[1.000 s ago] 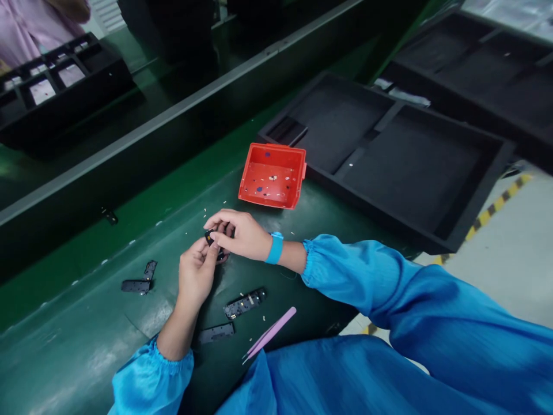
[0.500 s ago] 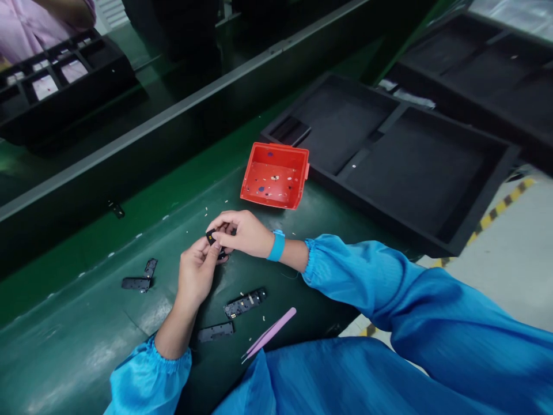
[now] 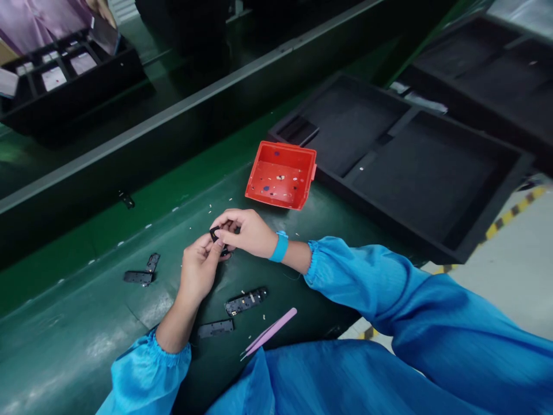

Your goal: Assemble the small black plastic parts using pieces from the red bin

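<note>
Over the green mat, my left hand and my right hand meet, fingers closed around a small black plastic part. Both thumbs press near it, and the fingers hide most of its shape. Below my hands lies a long black plastic piece with small metal-coloured spots, and a plainer black piece sits beside it. Pink tweezers rest on the mat near my body. To the left, a black strip touches a shorter black piece.
A red bin holding tiny scraps stands beyond my right hand. Behind it are a large black tray and another dark tray. A dark ledge crosses the back. Past it, a person in pink is at a compartmented black box.
The view has shifted slightly, so the bin and trays appear a little farther right. My hands keep the black part between them, and it looks slightly turned. Across the ledge, the person's hand has come into view.
</note>
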`<state>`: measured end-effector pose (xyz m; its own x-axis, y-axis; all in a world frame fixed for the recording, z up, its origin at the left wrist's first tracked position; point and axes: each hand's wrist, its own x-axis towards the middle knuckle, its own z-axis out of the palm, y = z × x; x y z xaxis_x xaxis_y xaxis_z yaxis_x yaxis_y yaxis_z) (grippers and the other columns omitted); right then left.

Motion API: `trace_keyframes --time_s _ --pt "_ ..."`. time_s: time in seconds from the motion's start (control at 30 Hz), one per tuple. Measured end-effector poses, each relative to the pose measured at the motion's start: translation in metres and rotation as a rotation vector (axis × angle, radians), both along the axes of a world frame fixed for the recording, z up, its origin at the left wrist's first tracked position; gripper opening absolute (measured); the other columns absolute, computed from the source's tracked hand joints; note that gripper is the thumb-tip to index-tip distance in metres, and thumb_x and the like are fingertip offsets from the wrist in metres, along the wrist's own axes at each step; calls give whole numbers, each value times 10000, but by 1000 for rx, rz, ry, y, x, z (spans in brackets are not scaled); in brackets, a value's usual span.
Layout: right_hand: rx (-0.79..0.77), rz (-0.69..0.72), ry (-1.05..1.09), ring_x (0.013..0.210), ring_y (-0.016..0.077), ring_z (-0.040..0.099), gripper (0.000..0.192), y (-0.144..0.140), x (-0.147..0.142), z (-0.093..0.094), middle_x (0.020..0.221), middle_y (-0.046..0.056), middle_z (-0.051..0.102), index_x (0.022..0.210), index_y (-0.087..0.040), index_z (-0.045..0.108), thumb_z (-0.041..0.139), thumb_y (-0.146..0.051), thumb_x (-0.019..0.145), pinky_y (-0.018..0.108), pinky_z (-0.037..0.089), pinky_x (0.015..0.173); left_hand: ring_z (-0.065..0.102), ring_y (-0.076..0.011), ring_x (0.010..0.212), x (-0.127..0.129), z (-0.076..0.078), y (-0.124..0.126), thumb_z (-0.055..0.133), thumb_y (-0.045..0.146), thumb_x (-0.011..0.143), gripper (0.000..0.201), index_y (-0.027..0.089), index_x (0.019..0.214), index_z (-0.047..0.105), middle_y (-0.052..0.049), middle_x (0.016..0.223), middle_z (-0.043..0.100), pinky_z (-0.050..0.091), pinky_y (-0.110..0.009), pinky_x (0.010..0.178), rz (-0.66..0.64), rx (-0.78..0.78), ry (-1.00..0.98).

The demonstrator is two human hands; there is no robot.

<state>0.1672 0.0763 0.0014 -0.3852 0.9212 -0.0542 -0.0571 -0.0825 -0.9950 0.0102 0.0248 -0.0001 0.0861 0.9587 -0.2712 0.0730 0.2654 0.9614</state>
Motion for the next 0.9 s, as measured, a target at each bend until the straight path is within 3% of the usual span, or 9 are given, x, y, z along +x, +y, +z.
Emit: trace_keyframes --time_s 0.47,0.73,0.9 --pt "-53 7 14 544 68 549 148 0 -3 1 667 -36 609 861 -151 672 733 -262 785 181 531 463 744 -187 831 0 -2 -1 692 462 885 349 183 1093 727 -35 929 777 629 -283 717 0 10 16" --pt "-53 85 -8 567 76 543 99 5 -2 1 667 -42 594 814 -148 617 689 -200 771 210 480 538 729 -188 791 7 5 -2 670 438 886 295 167 990 723 -27 872 763 639 -310 730 24 103 172" --pt "66 90 -69 638 73 503 115 7 -4 -1 737 -43 575 779 -155 584 666 -113 711 222 447 624 723 -191 803 6 4 -3 688 445 870 314 164 1008 712 -45 934 771 623 -308 731 15 86 125"
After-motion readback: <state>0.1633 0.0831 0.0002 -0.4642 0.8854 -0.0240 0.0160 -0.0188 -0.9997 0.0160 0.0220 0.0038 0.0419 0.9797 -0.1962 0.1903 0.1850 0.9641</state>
